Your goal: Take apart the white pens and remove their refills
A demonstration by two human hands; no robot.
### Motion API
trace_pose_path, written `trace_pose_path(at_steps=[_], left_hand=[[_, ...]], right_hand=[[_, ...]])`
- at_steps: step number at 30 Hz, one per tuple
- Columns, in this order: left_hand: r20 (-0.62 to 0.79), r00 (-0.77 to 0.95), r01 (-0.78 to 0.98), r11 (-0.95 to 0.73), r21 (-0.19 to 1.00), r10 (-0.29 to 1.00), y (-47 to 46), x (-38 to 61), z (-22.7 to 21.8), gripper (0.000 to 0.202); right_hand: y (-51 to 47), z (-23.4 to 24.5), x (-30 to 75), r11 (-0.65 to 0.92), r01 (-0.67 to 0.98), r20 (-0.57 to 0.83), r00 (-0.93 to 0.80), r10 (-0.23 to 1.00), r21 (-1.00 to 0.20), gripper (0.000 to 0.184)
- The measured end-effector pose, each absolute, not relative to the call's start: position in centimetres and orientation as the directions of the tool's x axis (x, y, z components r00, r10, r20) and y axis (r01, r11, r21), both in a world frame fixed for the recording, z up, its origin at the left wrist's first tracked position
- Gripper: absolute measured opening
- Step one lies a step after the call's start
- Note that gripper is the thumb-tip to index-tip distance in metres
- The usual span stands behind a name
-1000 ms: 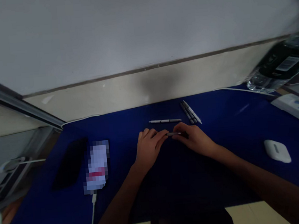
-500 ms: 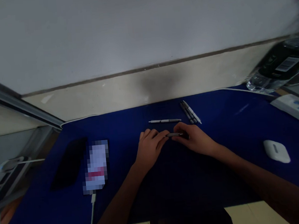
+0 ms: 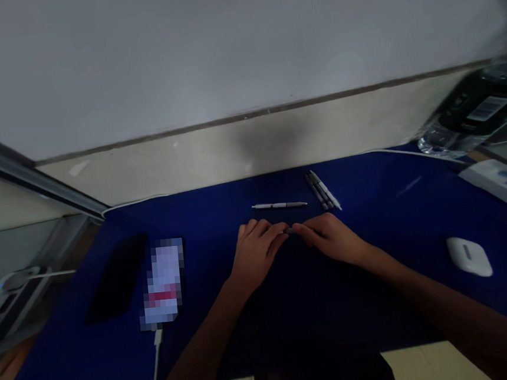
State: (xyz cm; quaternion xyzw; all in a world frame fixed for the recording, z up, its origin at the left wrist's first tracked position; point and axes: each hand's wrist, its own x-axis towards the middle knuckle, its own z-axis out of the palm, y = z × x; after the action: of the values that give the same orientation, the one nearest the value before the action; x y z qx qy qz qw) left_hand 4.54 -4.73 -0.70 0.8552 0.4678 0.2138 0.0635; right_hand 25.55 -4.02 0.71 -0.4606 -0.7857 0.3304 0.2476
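Between my two hands lies a pen point(image 3: 289, 230), mostly covered by my fingers; only a short grey stretch shows. My left hand point(image 3: 259, 250) pinches its left end between thumb and fingers. From the other side, my right hand point(image 3: 331, 239) has its thumb and fingers closed on the right part of the same pen. Just beyond my hands, a white and grey pen point(image 3: 280, 205) lies crosswise on the blue table point(image 3: 210, 205). Several more pens point(image 3: 322, 190) lie side by side at a slant, a little further right.
To the left are a dark phone-like slab point(image 3: 117, 279) and a lit phone point(image 3: 164, 283) with a white cable point(image 3: 156, 358). A white earbud case point(image 3: 469, 257) is on the right, near a power strip point(image 3: 502, 186) and a plastic bottle point(image 3: 473, 111). A wall point(image 3: 214, 152) bounds the back.
My right hand has shifted slightly left along the pen, and its fingers now cover the tip that showed before. My left hand stays nearly in place, holding the other end.
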Motion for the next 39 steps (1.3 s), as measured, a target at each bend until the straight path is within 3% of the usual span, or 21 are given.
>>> trace_pose_path(at_steps=[4, 8, 12, 18, 23, 27, 31, 36, 39], left_hand=[[0.305, 0.484, 0.766, -0.565, 0.306, 0.820, -4.83, 4.63, -0.65, 0.024], [0.333, 0.454, 0.781, -0.549, 0.298, 0.826, -4.85, 4.67, -0.53, 0.023], [0.320, 0.419, 0.791, -0.514, 0.332, 0.850, -4.93, 4.73, -0.37, 0.023], [0.314, 0.447, 0.761, -0.540, 0.359, 0.838, -5.11, 4.91, -0.39, 0.024], [0.326, 0.398, 0.776, -0.505, 0.378, 0.857, -4.94, 4.83, -0.43, 0.021], [0.299, 0.404, 0.773, -0.497, 0.393, 0.865, -4.94, 4.88, -0.34, 0.021], [0.263, 0.424, 0.769, -0.498, 0.402, 0.867, -5.05, 4.96, -0.27, 0.022], [0.288, 0.392, 0.769, -0.483, 0.419, 0.874, -4.92, 4.78, -0.38, 0.021], [0.286, 0.399, 0.771, -0.488, 0.409, 0.871, -4.91, 4.74, -0.32, 0.025]], right_hand=[[-4.04, 0.74, 25.58, 0.340, 0.551, 0.076, -0.445, 0.892, -0.762, 0.057], [-4.05, 0.97, 25.65, 0.322, 0.527, 0.083, -0.426, 0.901, -0.787, 0.030], [-4.09, 0.90, 25.68, 0.347, 0.515, 0.142, -0.396, 0.907, -0.784, 0.024], [-4.34, 0.79, 25.54, 0.390, 0.574, 0.161, -0.409, 0.898, -0.719, 0.048], [-4.45, 1.10, 25.48, 0.308, 0.496, 0.115, -0.381, 0.917, -0.812, 0.025], [-4.24, 0.76, 25.49, 0.323, 0.530, 0.141, -0.355, 0.924, -0.784, 0.022], [-4.22, 0.48, 25.52, 0.345, 0.605, 0.183, -0.313, 0.932, -0.718, 0.035], [-4.39, 0.68, 25.49, 0.368, 0.514, 0.196, -0.358, 0.913, -0.775, 0.024], [-4.35, 0.55, 25.45, 0.434, 0.521, 0.261, -0.373, 0.890, -0.735, 0.020]])
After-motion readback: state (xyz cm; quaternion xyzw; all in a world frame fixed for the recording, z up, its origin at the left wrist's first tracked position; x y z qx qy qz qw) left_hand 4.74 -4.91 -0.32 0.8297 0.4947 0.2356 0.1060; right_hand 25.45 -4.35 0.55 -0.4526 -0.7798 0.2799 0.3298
